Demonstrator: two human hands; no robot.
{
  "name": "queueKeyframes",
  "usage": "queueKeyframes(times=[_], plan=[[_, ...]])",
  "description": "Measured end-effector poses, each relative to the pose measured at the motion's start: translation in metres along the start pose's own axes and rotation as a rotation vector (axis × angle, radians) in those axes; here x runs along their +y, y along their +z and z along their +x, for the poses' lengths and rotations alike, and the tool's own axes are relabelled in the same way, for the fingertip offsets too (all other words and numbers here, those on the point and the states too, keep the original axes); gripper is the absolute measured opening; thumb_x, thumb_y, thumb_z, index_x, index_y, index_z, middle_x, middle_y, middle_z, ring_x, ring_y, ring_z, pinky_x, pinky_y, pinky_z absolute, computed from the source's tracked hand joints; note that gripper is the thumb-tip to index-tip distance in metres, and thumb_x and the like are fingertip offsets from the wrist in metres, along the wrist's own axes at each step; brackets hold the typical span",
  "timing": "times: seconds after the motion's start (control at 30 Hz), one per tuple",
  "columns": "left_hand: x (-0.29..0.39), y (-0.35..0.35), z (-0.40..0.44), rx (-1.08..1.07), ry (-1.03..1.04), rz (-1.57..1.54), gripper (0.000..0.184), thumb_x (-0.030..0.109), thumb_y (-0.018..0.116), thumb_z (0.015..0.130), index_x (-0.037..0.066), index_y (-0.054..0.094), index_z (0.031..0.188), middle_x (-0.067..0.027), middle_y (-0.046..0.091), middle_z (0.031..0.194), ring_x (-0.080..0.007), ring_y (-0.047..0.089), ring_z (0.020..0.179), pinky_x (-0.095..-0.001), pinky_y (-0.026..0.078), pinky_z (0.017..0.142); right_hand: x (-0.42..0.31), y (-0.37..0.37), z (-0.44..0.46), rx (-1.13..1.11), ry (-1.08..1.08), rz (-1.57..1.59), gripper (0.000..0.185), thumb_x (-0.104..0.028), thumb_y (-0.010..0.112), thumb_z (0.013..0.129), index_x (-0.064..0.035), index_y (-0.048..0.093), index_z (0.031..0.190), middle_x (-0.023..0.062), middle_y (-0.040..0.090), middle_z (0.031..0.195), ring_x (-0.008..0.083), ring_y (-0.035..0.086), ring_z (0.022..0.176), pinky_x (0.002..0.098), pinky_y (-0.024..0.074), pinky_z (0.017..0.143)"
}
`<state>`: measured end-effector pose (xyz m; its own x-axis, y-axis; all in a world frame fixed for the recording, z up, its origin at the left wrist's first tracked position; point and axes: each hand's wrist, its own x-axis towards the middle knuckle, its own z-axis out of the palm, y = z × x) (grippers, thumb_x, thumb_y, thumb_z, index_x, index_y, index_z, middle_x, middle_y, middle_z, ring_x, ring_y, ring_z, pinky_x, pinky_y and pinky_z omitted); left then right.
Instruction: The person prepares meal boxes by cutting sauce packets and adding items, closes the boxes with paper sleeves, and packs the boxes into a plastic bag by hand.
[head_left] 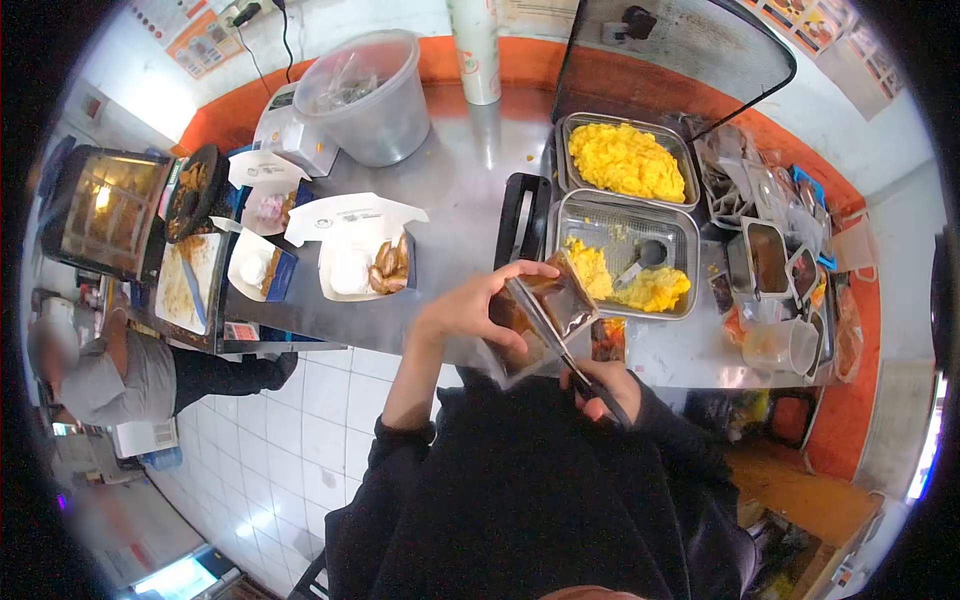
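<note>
My left hand (487,305) is closed on a clear plastic packet (572,300) with brown contents, near the table's front edge. In my right hand (610,388) are scissors (545,325), whose blades lie across the packet. Just beyond the packet sits a steel tray (690,250) with yellow scrambled egg (652,289) and a dark-handled utensil in it. Behind it, another tray (573,120) holds a larger heap of egg (625,160). A small orange-red packet (608,338) lies beside my right hand.
Open boxes (345,265) with rice and food stand on the left. A plastic bucket (395,125) is behind them. Steel containers (768,255) and a clear cup (780,346) sit at the right. Another person (120,375) is at the far left.
</note>
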<state>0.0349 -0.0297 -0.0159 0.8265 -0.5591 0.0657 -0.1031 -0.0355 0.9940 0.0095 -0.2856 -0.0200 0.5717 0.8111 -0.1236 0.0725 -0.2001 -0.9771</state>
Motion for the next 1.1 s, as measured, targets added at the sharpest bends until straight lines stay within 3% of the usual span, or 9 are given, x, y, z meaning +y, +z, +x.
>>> queueKeyframes(times=[0.17,0.27,0.43,0.6,0.67,0.8,0.9,1.03,1.1], plan=[[-0.013,0.008,0.006,0.048,-0.038,-0.310,0.088,0.024,0.079,0.052,0.002,0.034,0.125,-0.0095,0.039,0.126,-0.0181,0.038,0.114,-0.0315,0.029,0.097,-0.002,0.004,-0.002,0.042,0.085,0.011,0.077,-0.074,0.043,0.063,-0.0010,0.053,0.085,0.0067,0.048,0.052,0.0187,0.052,0.048,0.0289,0.0387,0.046],[-0.016,0.015,0.014,-0.100,-0.070,-0.157,0.089,0.023,0.079,0.052,0.001,0.034,0.125,-0.0097,0.036,0.129,-0.0202,0.036,0.117,-0.0337,0.026,0.099,0.005,0.004,-0.001,0.060,0.083,0.085,0.080,-0.073,0.044,0.063,0.0009,0.054,0.092,0.0119,0.052,0.060,0.0252,0.056,0.057,0.0313,0.0410,0.052],[-0.015,0.026,0.023,-0.088,-0.052,-0.230,0.092,0.022,0.079,0.052,0.001,0.031,0.126,-0.0099,0.035,0.130,-0.0208,0.034,0.118,-0.0349,0.025,0.100,0.002,0.002,-0.002,0.157,0.076,0.027,0.084,-0.072,0.048,0.062,0.0038,0.052,0.100,0.0214,0.056,0.072,0.0367,0.057,0.076,0.0361,0.0428,0.062],[-0.009,0.043,0.041,-0.179,-0.116,-0.271,0.091,0.023,0.079,0.052,0.001,0.031,0.127,-0.0099,0.035,0.130,-0.0208,0.032,0.120,-0.0346,0.024,0.100,0.019,-0.009,-0.012,0.205,0.009,-0.021,0.082,-0.068,0.053,0.062,0.0058,0.051,0.097,0.0237,0.056,0.075,0.0386,0.056,0.080,0.0370,0.0427,0.065],[-0.016,0.049,0.050,-0.176,-0.083,-0.233,0.091,0.024,0.079,0.052,0.001,0.031,0.127,-0.0102,0.036,0.129,-0.0210,0.032,0.120,-0.0345,0.023,0.101,0.023,-0.011,-0.020,0.239,0.046,-0.009,0.080,-0.067,0.053,0.062,0.0051,0.052,0.096,0.0219,0.056,0.072,0.0381,0.057,0.076,0.0377,0.0428,0.064],[-0.021,0.072,0.076,-0.295,-0.039,-0.207,0.090,0.025,0.078,0.053,0.001,0.032,0.127,-0.0107,0.036,0.130,-0.0213,0.032,0.120,-0.0342,0.021,0.101,0.045,-0.013,-0.027,0.436,-0.168,0.057,0.074,-0.061,0.059,0.063,0.0044,0.052,0.096,0.0174,0.055,0.064,0.0307,0.058,0.063,0.0351,0.0430,0.056],[-0.034,0.094,0.098,-0.332,-0.079,-0.314,0.092,0.026,0.078,0.053,0.000,0.031,0.127,-0.0108,0.035,0.130,-0.0213,0.032,0.120,-0.0341,0.020,0.102,0.028,-0.034,-0.053,0.366,0.217,0.123,0.068,-0.054,0.064,0.065,0.0043,0.051,0.097,0.0126,0.054,0.060,0.0197,0.055,0.051,0.0296,0.0414,0.049],[-0.047,0.116,0.132,-0.314,-0.094,-0.212,0.091,0.023,0.077,0.053,0.002,0.031,0.128,-0.0102,0.035,0.131,-0.0208,0.031,0.121,-0.0335,0.020,0.101,0.065,-0.051,-0.102,0.486,-0.061,0.377,0.052,-0.041,0.066,0.070,0.0020,0.051,0.095,0.0018,0.051,0.055,0.0102,0.047,0.042,0.0244,0.0382,0.041],[-0.048,0.120,0.156,-0.294,-0.121,-0.091,0.087,0.018,0.077,0.054,0.005,0.033,0.128,-0.0089,0.034,0.131,-0.0195,0.030,0.121,-0.0323,0.020,0.101,0.077,-0.064,-0.143,0.653,0.048,0.495,0.054,-0.043,0.065,0.070,0.0016,0.050,0.097,0.0007,0.050,0.054,0.0108,0.047,0.041,0.0245,0.0381,0.041]])
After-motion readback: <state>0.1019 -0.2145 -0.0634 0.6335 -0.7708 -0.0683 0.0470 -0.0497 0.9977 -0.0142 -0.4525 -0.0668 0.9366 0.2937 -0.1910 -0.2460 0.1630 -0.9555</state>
